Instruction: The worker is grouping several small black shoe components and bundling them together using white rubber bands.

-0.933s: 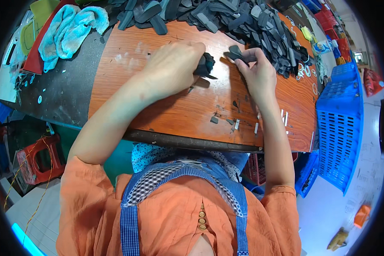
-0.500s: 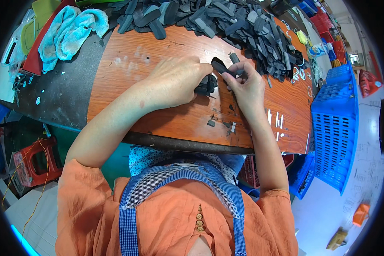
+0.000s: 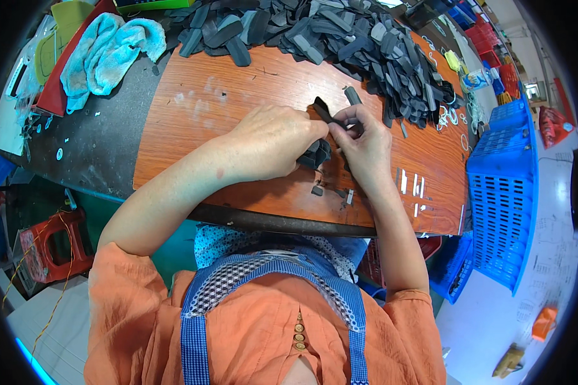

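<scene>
My left hand (image 3: 277, 142) is closed around a bunch of dark grey strips (image 3: 315, 154), whose ends stick out below its fingers. In my right hand (image 3: 364, 142) a single black flexible strip (image 3: 326, 113) is pinched between thumb and fingers, its free end pointing up and to the left. The left fingertips are close to this strip; I cannot tell whether they touch it. A short dark strip (image 3: 352, 96) lies on the wooden board (image 3: 192, 128) just beyond the right hand. A large heap of similar dark strips (image 3: 315, 32) covers the far side.
A light blue cloth (image 3: 109, 58) lies at the far left. Small scraps and white slivers (image 3: 417, 186) lie near the board's right front. White rings (image 3: 453, 115) sit beside the heap. A blue plastic basket (image 3: 501, 199) stands at the right, and a red stool (image 3: 56, 247) at the lower left.
Both hands have shifted slightly toward me. The black strip in the right hand now tilts more steeply upward. The left hand still holds its bunch.
</scene>
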A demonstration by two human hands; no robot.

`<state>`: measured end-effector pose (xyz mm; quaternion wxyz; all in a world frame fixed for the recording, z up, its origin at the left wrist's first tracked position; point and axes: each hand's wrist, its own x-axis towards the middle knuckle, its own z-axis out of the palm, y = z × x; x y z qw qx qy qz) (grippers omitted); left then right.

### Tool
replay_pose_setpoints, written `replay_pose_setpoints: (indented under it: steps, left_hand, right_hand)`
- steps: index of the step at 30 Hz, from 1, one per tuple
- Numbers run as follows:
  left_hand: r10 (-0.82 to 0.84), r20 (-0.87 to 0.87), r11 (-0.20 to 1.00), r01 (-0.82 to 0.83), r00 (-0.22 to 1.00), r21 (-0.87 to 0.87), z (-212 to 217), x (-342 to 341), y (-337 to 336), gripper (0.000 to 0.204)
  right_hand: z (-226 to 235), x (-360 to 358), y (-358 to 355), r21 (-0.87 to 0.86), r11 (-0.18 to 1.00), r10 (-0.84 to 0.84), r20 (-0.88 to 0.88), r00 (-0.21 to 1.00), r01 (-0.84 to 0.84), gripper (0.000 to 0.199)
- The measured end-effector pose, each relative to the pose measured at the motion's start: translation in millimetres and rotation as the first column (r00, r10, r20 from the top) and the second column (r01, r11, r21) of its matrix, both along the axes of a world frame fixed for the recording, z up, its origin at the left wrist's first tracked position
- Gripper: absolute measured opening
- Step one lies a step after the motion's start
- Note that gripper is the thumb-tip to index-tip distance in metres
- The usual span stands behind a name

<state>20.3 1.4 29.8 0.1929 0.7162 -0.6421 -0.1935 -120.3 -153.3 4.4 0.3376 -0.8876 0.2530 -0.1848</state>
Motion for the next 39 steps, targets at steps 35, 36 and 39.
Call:
replay_pose_setpoints:
  steps: [35, 36, 39]
  left_hand:
    - [0.251, 0.123, 0.743, -0.110, 0.960, -0.661, -30, 10, -11, 0.035]
    - [0.249, 0.135, 0.747, -0.102, 0.959, -0.657, -31, 11, -12, 0.036]
    - [0.263, 0.120, 0.865, -0.179, 0.957, -0.468, -24, 13, -8, 0.038]
  right_hand:
    - [21, 50, -35, -0.037, 0.976, 0.196, -0.262, 0.945, -0.213, 0.021]
    - [18, 51, -34, 0.010, 0.920, 0.387, -0.163, 0.907, -0.391, 0.018]
    - [32, 65, -42, 0.342, 0.890, 0.378, -0.178, 0.909, -0.303, 0.016]
